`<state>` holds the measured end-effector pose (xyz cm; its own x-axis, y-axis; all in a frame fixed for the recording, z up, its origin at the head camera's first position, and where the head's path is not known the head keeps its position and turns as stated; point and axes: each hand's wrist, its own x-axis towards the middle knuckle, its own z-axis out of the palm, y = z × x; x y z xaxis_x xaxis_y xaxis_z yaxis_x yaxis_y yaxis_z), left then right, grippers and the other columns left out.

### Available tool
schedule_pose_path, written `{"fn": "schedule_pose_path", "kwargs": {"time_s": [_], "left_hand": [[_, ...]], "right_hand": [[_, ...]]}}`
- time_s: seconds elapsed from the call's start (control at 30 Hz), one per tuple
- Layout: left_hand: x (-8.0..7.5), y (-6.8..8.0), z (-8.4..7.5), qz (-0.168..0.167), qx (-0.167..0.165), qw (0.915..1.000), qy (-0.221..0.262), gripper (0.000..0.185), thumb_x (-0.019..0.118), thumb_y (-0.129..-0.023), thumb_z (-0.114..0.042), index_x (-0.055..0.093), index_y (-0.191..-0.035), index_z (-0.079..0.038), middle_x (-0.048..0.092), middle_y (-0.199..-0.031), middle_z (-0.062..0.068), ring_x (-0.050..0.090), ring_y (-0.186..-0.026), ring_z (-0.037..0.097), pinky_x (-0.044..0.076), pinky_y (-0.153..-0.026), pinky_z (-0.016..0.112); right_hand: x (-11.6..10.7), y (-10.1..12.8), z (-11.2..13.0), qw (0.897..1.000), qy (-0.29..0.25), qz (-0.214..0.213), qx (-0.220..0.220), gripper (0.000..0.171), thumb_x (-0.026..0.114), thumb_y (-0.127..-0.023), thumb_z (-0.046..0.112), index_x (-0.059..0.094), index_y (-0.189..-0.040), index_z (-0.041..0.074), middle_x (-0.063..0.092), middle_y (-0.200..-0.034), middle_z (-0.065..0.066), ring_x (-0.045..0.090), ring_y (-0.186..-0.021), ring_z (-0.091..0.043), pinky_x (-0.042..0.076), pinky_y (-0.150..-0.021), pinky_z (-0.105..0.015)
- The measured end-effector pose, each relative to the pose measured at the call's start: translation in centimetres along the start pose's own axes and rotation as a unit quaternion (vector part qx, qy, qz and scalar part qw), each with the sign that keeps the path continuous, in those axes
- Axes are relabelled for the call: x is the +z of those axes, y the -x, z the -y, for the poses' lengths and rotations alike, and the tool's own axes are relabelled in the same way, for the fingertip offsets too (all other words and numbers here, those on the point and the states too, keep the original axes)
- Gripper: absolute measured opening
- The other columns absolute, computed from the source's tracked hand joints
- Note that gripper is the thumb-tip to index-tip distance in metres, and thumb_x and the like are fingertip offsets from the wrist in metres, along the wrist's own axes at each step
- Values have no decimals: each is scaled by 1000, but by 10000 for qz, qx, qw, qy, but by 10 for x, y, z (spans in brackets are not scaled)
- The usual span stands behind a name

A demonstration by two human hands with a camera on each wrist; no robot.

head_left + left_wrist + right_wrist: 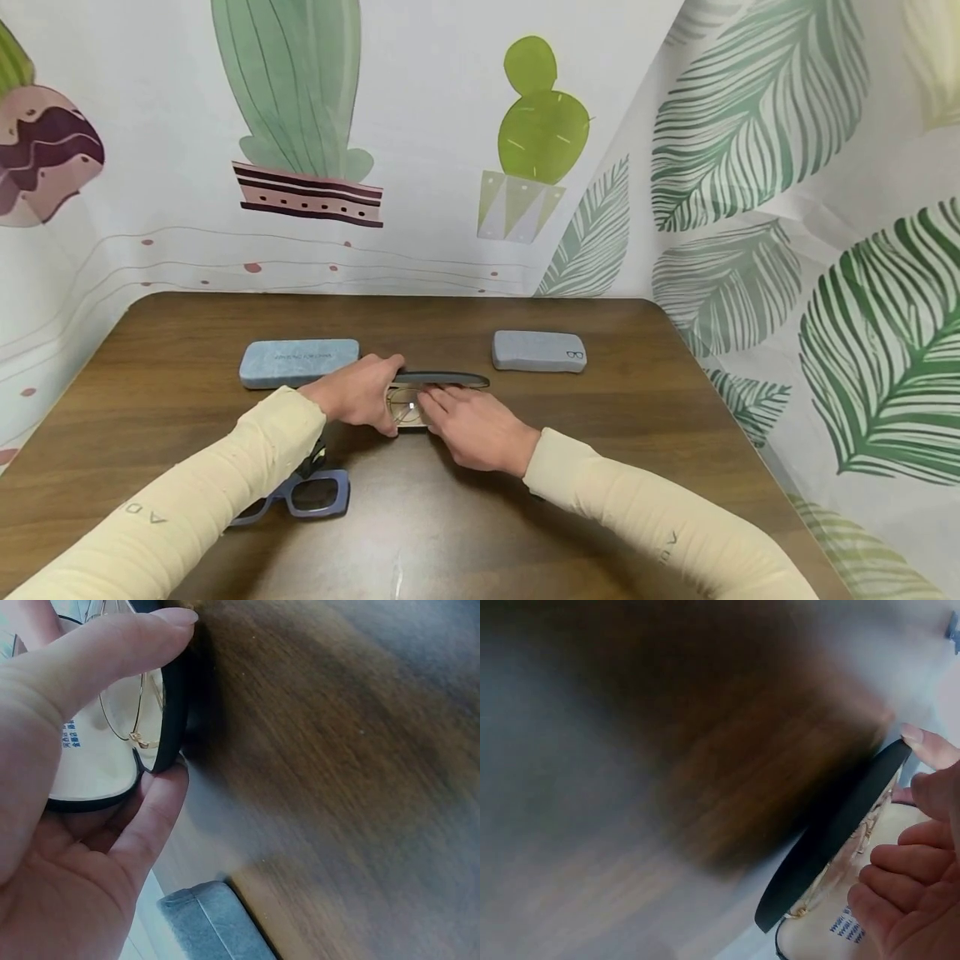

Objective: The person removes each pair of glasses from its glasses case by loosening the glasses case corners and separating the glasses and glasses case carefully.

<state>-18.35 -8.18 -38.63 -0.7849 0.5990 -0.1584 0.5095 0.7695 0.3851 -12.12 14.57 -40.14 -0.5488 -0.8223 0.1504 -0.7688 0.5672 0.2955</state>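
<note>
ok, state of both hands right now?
Left hand: holding the open dark glasses case by one end.
Right hand: open, at the case's inner side; contact unclear.

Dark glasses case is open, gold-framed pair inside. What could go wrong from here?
The right hand has its fingers at the opening of the dark case, so closing it now might pinch them. The gold-framed glasses have thin wire rims; careless pressure might bend them. The left sleeve overlaps the blue glasses in the head view; contact isn't clear, but lowering that arm could knock them.
</note>
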Motion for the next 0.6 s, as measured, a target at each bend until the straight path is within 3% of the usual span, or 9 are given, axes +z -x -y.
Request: {"fn": "schedule_pose_path", "kwargs": {"time_s": [0.37,0.6], "left_hand": [[1,-1,1,32,-25,10000,22,97,99,-62,-30,51,-138,7,73,-112,20,69,-94,22,58,-87,42],[0,-1,3,93,-80,9999,81,97,99,-63,-31,51,-139,7,72,-111,19,67,-90,20,58,-84,41]], "right_hand": [[9,-13,3,9979,193,-497,357,30,70,-89,16,69,-118,10,75,-101,1,74,-87,-15,60,-70,-30],[11,-23,1,9967,63,-552,586,12,73,-85,11,71,-97,14,75,-85,4,72,-74,-13,57,-61,-31]]}}
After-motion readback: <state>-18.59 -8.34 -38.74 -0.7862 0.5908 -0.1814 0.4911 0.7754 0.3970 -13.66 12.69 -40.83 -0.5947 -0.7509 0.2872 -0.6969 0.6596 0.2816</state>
